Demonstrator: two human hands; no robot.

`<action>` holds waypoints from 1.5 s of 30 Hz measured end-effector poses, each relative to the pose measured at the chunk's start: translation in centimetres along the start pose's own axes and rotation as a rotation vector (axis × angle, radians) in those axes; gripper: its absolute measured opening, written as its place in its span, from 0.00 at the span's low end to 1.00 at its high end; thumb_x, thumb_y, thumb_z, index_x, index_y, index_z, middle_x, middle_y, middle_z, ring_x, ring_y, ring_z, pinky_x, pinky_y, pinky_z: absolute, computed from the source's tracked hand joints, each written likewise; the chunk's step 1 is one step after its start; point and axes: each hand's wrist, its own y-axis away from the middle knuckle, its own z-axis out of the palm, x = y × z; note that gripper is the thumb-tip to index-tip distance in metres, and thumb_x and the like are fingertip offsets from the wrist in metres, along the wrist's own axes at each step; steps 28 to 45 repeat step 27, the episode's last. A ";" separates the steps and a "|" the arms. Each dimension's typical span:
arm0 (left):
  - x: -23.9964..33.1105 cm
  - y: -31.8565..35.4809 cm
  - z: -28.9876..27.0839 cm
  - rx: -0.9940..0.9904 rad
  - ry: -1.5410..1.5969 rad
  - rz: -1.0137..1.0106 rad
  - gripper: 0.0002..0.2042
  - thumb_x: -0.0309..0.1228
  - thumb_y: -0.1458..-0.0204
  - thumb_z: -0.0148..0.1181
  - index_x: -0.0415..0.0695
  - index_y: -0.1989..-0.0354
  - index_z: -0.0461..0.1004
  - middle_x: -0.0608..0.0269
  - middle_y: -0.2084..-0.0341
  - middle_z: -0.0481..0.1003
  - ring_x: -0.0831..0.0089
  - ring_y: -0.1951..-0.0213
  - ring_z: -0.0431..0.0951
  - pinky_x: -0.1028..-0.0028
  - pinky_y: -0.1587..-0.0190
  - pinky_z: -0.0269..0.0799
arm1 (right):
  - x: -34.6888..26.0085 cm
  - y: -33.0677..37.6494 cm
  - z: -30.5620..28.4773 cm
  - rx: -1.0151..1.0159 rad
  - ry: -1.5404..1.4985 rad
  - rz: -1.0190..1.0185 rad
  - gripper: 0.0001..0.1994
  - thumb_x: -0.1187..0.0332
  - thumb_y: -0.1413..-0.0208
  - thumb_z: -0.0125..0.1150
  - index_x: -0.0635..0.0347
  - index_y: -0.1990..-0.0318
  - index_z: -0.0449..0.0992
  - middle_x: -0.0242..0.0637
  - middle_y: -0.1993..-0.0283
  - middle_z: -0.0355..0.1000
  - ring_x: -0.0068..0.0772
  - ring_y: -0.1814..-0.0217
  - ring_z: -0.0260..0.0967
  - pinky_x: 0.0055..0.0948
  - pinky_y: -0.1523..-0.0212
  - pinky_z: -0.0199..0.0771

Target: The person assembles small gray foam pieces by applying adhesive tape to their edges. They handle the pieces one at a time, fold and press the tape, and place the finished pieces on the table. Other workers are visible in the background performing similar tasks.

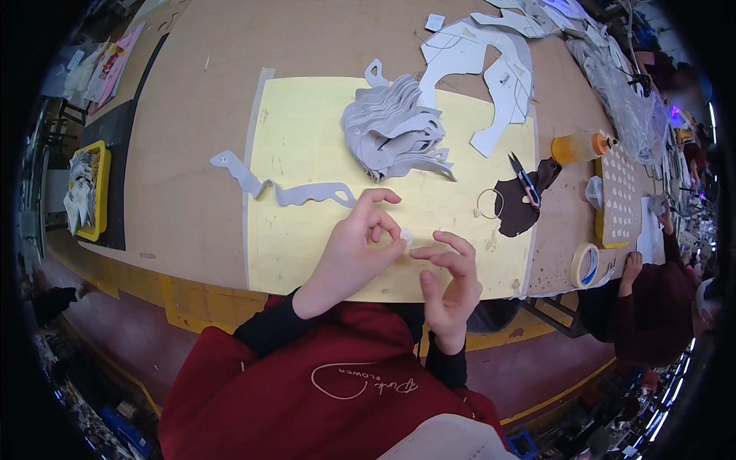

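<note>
My left hand [349, 253] pinches a small white round piece [407, 235] between thumb and forefinger, over the yellow sheet [307, 138]. Just to its right, my right hand [454, 285] has its fingers spread and holds nothing. A long wavy grey cut strip [301, 193] with holes lies beyond my left hand, its right end close to my fingers. Farther off is a loose pile of similar grey pieces [392, 132]. To the right, thread snips [525, 181] rest on a dark scrap [515, 211], beside a thin tan ring [489, 204].
White pattern pieces [510, 77] lie at the back right. A bottle of orange liquid [576, 148], a tray of white dots [618, 195] and a tape roll [586, 264] line the right side. A yellow basket [102, 192] stands far left. Another person's hand [632, 268] is at the right table edge.
</note>
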 end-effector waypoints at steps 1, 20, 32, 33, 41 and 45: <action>0.0 0.0 0.1 0.003 -0.126 0.038 0.20 0.22 0.46 0.62 0.42 0.46 0.65 0.71 0.73 0.69 0.82 0.72 0.67 0.79 0.63 0.64 | 0.1 -0.2 -0.3 -0.049 0.206 -0.096 0.11 0.77 0.48 0.63 0.58 0.58 0.72 0.38 0.56 0.78 0.42 0.40 0.66 0.41 0.39 0.59; -1.2 0.4 -0.7 0.054 -0.704 0.479 0.08 0.22 0.50 0.64 0.45 0.62 0.82 0.65 0.67 0.70 0.65 0.63 0.70 0.67 0.59 0.67 | 4.2 -3.7 -4.1 0.095 0.747 0.060 0.13 0.75 0.47 0.67 0.60 0.53 0.80 0.38 0.56 0.69 0.38 0.57 0.63 0.34 0.54 0.65; -1.9 0.6 -0.8 0.024 -0.623 0.470 0.11 0.23 0.49 0.63 0.47 0.57 0.82 0.64 0.66 0.70 0.66 0.62 0.70 0.66 0.57 0.66 | 4.7 -3.6 -4.5 0.200 0.812 0.119 0.16 0.74 0.47 0.67 0.58 0.50 0.78 0.38 0.55 0.70 0.41 0.52 0.66 0.34 0.51 0.66; -1.9 0.6 -0.8 0.024 -0.623 0.470 0.11 0.23 0.49 0.63 0.47 0.57 0.82 0.64 0.66 0.70 0.66 0.62 0.70 0.66 0.57 0.66 | 4.7 -3.6 -4.5 0.200 0.812 0.119 0.16 0.74 0.47 0.67 0.58 0.50 0.78 0.38 0.55 0.70 0.41 0.52 0.66 0.34 0.51 0.66; -1.9 0.6 -0.8 0.024 -0.623 0.470 0.11 0.23 0.49 0.63 0.47 0.57 0.82 0.64 0.66 0.70 0.66 0.62 0.70 0.66 0.57 0.66 | 4.7 -3.6 -4.5 0.200 0.812 0.119 0.16 0.74 0.47 0.67 0.58 0.50 0.78 0.38 0.55 0.70 0.41 0.52 0.66 0.34 0.51 0.66; -1.9 0.6 -0.8 0.024 -0.623 0.470 0.11 0.23 0.49 0.63 0.47 0.57 0.82 0.64 0.66 0.70 0.66 0.62 0.70 0.66 0.57 0.66 | 4.7 -3.6 -4.5 0.200 0.812 0.119 0.16 0.74 0.47 0.67 0.58 0.50 0.78 0.38 0.55 0.70 0.41 0.52 0.66 0.34 0.51 0.66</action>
